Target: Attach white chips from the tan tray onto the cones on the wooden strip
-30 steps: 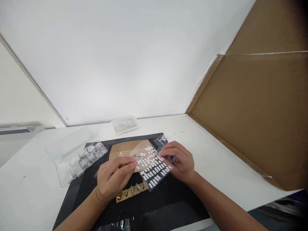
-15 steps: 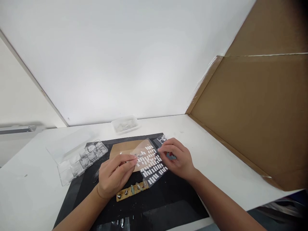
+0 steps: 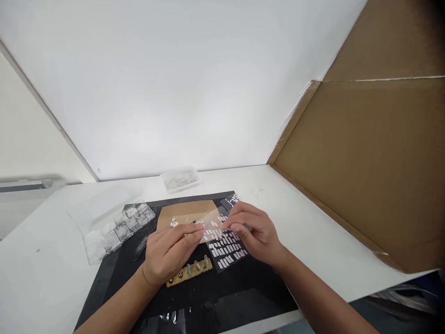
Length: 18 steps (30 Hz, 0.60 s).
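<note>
Sheet (image 3: 227, 256) with white pieces (image 3: 226, 263), pinched in left hand (image 3: 170, 253) above black mat (image 3: 243, 301) and tan card (image 3: 187, 208); right hand (image 3: 256, 232) masking part, fingers drawn together, hold unclear. Pegged strip (image 3: 184, 277) partly behind left hand; compartment box (image 3: 122, 240) leftward, white tray (image 3: 184, 188) beyond.

Pinches the left edge of a clear sheet (image 3: 212, 216) bearing white tabs (image 3: 225, 262) with the left hand (image 3: 168, 256), above the black mat (image 3: 250, 297). Bunches the right hand (image 3: 256, 235) over the same sheet with fingertips close together. Shows tan paper (image 3: 189, 208) and a yellow strip (image 3: 185, 279) with 5 small pieces (image 3: 189, 270) on the mat, a compartmented box (image 3: 121, 241) across the mat's far-left corner, a translucent tray (image 3: 181, 188) beyond the mat, and a brown cardboard panel (image 3: 375, 162) right of the mat.
</note>
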Motion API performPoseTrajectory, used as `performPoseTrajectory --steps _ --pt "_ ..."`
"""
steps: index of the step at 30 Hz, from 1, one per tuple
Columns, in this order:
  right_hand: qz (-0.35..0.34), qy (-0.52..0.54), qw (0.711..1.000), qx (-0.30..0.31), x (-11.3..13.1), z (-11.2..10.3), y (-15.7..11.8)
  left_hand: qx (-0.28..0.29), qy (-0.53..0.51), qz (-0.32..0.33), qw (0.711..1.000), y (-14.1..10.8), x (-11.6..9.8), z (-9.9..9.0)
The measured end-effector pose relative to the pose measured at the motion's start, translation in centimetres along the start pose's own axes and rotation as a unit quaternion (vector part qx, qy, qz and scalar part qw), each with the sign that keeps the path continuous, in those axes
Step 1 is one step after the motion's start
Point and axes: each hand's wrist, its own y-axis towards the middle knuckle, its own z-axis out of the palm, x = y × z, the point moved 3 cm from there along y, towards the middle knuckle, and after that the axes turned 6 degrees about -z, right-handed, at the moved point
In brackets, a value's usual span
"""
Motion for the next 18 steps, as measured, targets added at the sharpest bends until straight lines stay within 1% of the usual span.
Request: performPoseTrajectory --steps 2,3,6,11,15,18 --pt "-0.005 0.003 0.999 0.040 0.7 0.5 0.2 0.012 0.010 -0.004 1.000 -0.1 -0.3 0.2" --pt "-0.001 0.004 0.999 0.051 0.8 0.6 0.2 0.020 0.014 -0.007 1.000 -0.1 -0.4 0.4" --pt "0.006 -0.013 0.998 0.055 0.7 0.8 0.2 0.036 0.022 -0.019 0.999 0.0 -1.0 0.7" --pt "-0.011 -0.037 0.996 0.079 0.3 0.9 0.0 0.040 0.020 -0.037 0.998 0.3 -2.0 1.1" --pt "-0.048 -0.065 0.995 0.064 0.2 0.9 -0.2 0.034 -0.006 -0.064 0.997 0.6 -2.3 1.1" --pt "-0.061 -0.073 0.994 0.059 0.1 1.0 -0.4 0.034 -0.027 -0.086 0.995 0.8 -2.4 1.1"
